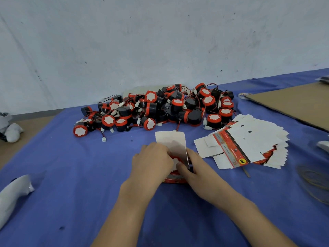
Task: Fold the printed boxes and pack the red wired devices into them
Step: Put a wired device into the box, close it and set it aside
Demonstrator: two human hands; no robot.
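An erected printed box [175, 179] stands on the blue cloth in front of me, its white lid flap [170, 139] upright and open. A red wired device [175, 162] sits inside it, its red rim and white face showing. My left hand [153, 161] grips the box's left side with curled fingers. On the right side, my right hand [194, 166] holds the box, thumb pressed at the opening beside the device. A big pile of red and black wired devices [156, 107] lies behind. Flat printed boxes [249, 145] are stacked at the right.
The blue cloth [71, 175] covers the table, with a pale wall behind. A brown cardboard sheet [293, 102] and a tape roll [244, 95] lie at the far right. White gloves [12, 195] rest at the left edge. Rubber bands [313, 182] lie at the right.
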